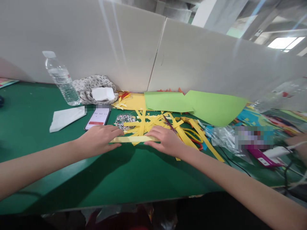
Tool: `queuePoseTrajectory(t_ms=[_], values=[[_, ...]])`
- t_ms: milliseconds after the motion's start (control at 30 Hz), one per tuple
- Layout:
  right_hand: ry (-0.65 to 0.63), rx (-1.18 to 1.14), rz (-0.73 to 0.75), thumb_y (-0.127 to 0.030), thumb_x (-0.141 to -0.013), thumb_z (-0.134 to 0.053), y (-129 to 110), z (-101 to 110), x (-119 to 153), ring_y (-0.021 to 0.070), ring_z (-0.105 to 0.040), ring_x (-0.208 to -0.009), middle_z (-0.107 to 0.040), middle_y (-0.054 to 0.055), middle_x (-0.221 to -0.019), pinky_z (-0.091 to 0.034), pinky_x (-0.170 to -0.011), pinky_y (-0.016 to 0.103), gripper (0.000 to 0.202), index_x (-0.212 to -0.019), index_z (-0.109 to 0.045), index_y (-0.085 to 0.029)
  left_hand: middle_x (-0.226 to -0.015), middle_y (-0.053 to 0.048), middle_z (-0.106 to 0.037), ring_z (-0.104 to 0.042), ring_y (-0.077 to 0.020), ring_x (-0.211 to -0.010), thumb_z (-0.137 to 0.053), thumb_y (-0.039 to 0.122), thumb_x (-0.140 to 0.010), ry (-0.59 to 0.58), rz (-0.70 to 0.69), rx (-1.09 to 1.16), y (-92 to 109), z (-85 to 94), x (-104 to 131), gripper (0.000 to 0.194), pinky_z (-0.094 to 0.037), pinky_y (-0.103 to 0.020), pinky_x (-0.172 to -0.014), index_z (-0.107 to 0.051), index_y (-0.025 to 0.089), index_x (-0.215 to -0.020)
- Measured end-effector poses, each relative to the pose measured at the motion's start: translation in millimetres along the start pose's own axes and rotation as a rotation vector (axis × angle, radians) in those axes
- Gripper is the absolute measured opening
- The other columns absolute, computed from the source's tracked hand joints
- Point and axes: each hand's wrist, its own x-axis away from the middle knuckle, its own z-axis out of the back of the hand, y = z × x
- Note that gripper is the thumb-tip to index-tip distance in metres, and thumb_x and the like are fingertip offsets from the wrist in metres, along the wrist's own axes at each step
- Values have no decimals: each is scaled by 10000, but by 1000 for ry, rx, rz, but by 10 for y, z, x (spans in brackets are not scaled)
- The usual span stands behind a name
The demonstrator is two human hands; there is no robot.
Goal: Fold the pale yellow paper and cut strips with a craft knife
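A pale yellow paper strip [131, 139] stretches level between my two hands, near the middle of the view. Its left end is pinched in my left hand [98, 140], its right end in my right hand [165, 140]. Behind the strip lies a pile of yellow paper strips [153, 123]. A beaded ring [124, 121] with silvery and dark pieces sits just beyond my left fingers. Scissors with yellow handles [195, 134] lie partly among the strips, right of my right hand.
A phone [98, 118], a folded tissue [67, 118], a water bottle [62, 80] and a patterned pouch [82, 89] stand left. Green paper [211, 107] lies behind the pile. Plastic bags [230, 139], a magenta power strip [262, 158] and another person's hand [297, 143] are right.
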Motion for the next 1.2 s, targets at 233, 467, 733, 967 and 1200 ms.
queuePoseTrajectory(t_ms=[233,467,733,967,1200], values=[[37,-55,50,-350,-884,-520,-56,8,-19,170,-571,-818,-650,80,-859,-451,-731,288,289,-984,-654,-114,-1085,-44,-661,-645,-202,-884,-416,443,-901,60,-13,14,64,16,28,387,-485,-283,-675,-492,247,-1227],[79,-86,69,-315,-934,-422,-58,10,-27,158,-571,-789,-671,69,-826,-443,-719,288,310,-922,-687,-154,-1036,-33,-694,-663,-207,-808,-409,493,-892,65,64,141,169,46,1,399,-482,-275,-618,-607,247,-1136],[87,-104,85,-291,-949,-377,-88,21,-48,154,-541,-734,-652,64,-765,-419,-687,276,346,-819,-659,-138,-908,21,-717,-644,-159,-739,-467,518,-841,-68,241,407,207,152,-49,355,-450,-218,-600,-671,266,-986],[5,-48,77,-300,-965,-317,-93,-20,-60,149,-502,-699,-619,53,-728,-384,-656,261,376,-776,-601,-141,-772,36,-691,-621,-135,-685,-537,468,-807,-109,249,480,201,169,-73,258,-409,-200,-571,-667,256,-874],[-27,-15,79,-332,-973,-272,-89,-28,-63,144,-499,-678,-609,45,-715,-369,-628,258,421,-784,-599,-145,-723,46,-672,-610,-127,-665,-567,436,-792,-155,227,523,204,190,-71,214,-394,-197,-565,-653,244,-833]])
